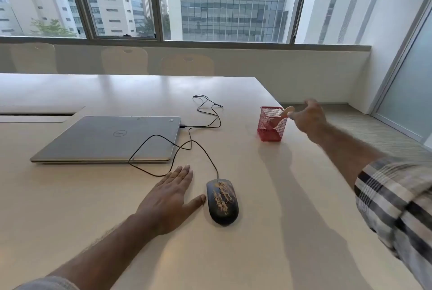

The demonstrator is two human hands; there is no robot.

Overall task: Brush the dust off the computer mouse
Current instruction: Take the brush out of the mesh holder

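A black wired computer mouse [222, 201] lies on the pale table, its top streaked with tan dust. My left hand [171, 192] rests flat on the table just left of the mouse, fingers spread, thumb nearly touching its side. A brush with a light wooden handle [285, 112] stands tilted in a red mesh holder [272, 124] at the right. My right hand [309, 118] is reached out beside the holder, blurred, its fingers at the end of the handle; whether they grip it is unclear.
A shut silver laptop [109, 139] lies at the left, with the mouse's black cable [205, 124] looping from its side across the table. The table's right edge [327, 173] runs close behind the holder. Chairs stand along the far side under the windows.
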